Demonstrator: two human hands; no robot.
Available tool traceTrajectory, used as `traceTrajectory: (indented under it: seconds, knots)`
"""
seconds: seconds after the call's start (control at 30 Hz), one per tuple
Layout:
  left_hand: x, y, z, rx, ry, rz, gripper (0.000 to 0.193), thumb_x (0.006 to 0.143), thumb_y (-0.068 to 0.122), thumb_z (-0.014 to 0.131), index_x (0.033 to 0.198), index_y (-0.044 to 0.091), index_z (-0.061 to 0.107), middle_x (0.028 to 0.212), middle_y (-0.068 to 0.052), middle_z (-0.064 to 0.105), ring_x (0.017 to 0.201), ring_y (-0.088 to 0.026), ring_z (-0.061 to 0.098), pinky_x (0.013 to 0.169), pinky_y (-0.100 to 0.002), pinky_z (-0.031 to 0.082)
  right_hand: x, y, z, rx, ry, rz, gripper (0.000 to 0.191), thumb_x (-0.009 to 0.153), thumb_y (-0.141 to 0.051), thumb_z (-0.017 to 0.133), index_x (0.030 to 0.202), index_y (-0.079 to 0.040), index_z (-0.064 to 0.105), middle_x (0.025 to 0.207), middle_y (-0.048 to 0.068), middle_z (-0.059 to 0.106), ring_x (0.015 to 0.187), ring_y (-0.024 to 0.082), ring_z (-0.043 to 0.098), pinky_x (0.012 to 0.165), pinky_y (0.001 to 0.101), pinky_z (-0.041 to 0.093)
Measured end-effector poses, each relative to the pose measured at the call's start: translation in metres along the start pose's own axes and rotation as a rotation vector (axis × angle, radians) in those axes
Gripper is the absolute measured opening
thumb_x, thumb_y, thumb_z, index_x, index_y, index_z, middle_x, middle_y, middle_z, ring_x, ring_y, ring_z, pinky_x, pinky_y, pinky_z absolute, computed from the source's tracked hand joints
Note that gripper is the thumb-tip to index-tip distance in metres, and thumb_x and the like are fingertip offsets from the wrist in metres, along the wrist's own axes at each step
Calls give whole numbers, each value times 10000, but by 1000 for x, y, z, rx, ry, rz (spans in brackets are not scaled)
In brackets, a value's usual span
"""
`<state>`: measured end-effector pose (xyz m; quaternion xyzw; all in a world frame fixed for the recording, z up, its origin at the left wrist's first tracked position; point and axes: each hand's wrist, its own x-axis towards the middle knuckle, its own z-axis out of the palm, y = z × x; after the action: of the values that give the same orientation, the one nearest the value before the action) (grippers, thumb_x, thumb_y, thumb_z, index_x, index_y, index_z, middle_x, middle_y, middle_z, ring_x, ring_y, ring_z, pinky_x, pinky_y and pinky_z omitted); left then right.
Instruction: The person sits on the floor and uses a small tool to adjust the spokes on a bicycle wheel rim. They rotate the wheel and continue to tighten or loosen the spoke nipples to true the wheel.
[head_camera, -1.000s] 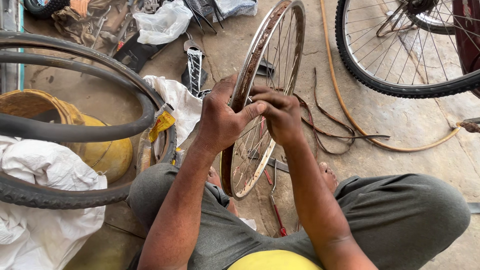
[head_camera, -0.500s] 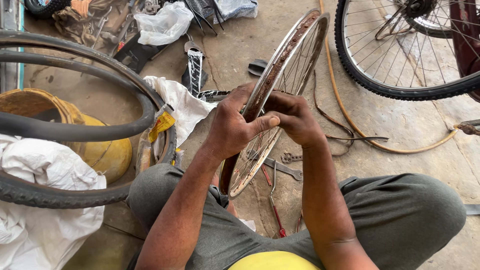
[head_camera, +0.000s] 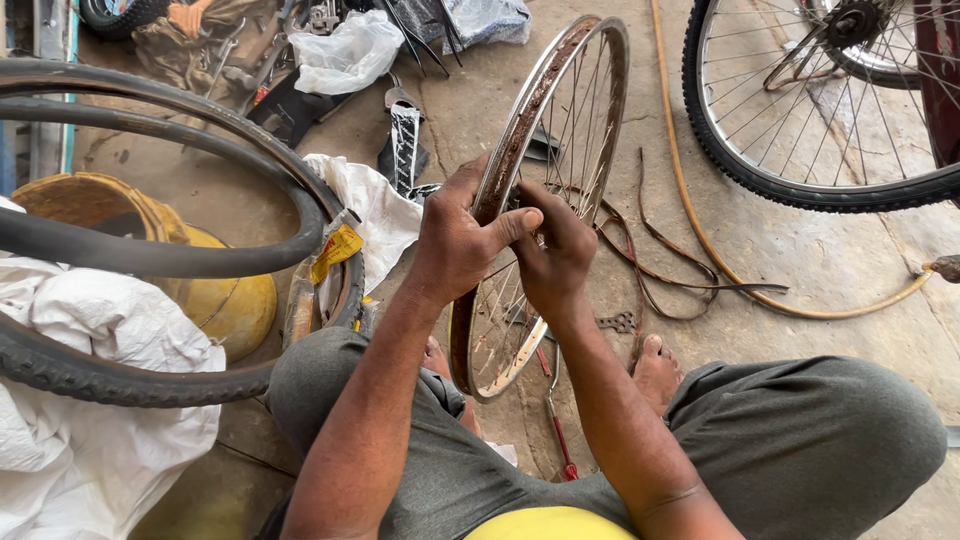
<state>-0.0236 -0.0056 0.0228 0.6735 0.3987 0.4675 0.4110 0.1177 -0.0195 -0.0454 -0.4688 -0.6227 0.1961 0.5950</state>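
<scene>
Two hands grip one bare, rusty bicycle rim, which stands upright on the concrete floor between the person's knees. The left hand wraps over the rim's edge, thumb laid across toward the other hand; the right hand is closed against the rim and spokes just beside it, fingers curled, though what they pinch is hidden. Compared with a second ago, the rim leans further away and to the right, its top edge now nearer the tyred wheel, while both hands hold much the same place on it; the wheel is evidently being turned or tilted in the grip, section by section. A loose tyre rests over a yellow tub at left. A red-handled tool lies on the floor beneath the rim.
</scene>
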Motion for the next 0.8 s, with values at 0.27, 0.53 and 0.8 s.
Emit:
traceTrajectory:
  seconds: [0.27,0.53,0.8]
  knots:
    - [9,7,0,169,-52,-124,501,883,370,808,1181,11,628,863,-62,649,740,-152,664,624,-289,611,-12,21,8,-69,196,-280,70,1054,-50,648,1124,-42,643,1152,113,686,989,175,715,778,299,649]
    - [8,5,-7,189,-1,-193,483,808,185,760,1226,-24,638,938,-182,681,785,-260,693,677,-393,600,-14,45,11,284,227,-57,102,1080,-55,584,1167,-29,632,1193,151,675,1048,229,725,901,345,677]
    - [-3,10,1,276,-9,148,606,837,178,762,1365,-54,575,1303,-239,649,1289,-373,619,1145,-495,483,-16,48,-1,592,-57,74,151,1098,-9,581,1201,-12,691,1171,124,693,1046,187,705,954,317,655]
